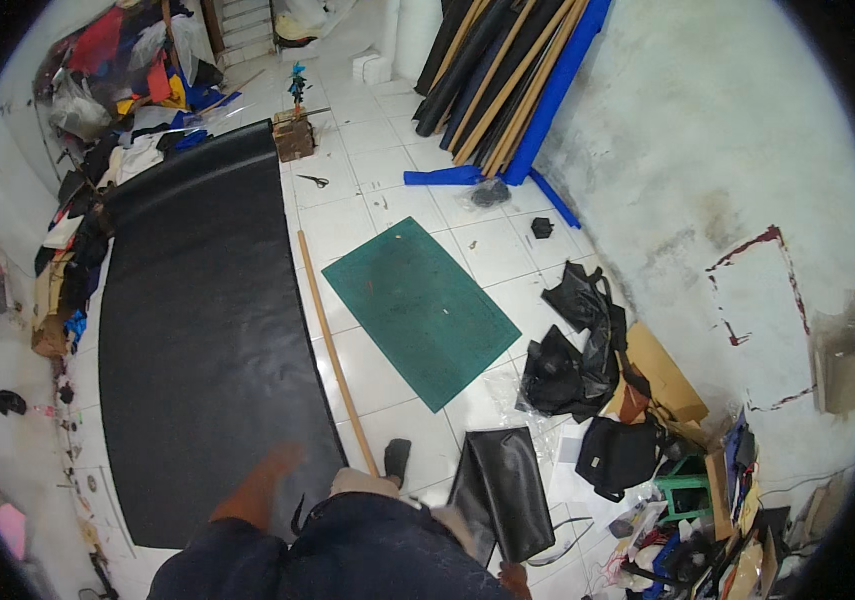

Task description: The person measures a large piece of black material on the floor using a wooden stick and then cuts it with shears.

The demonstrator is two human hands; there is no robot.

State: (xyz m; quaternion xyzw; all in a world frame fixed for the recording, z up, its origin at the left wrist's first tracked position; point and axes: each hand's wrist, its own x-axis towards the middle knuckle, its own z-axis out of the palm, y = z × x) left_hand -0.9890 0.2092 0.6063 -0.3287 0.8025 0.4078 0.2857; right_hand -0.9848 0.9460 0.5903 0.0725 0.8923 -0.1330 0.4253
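Observation:
A long sheet of black leather-like material (212, 330) lies spread on the floor to my left, its far end still rolled. Over its near right part reaches my left hand (285, 458), smeared by motion, so its fingers do not show clearly. My right hand (514, 578) is low at the lower edge, just below a folded piece of black shiny material (507, 490). Whether it touches that piece I cannot tell, as its fingers are mostly hidden. Along the sheet's right edge lies a long wooden stick (332, 350). A green cutting mat (417, 310) is on the tiles.
Scissors (314, 182) lie beyond the mat. Rolls of material (497, 80) lean at the back right wall. On the right are black scraps (577, 350), a black bag (619, 457) and a green stool (685, 490). Piled cloth (137, 80) fills the far left.

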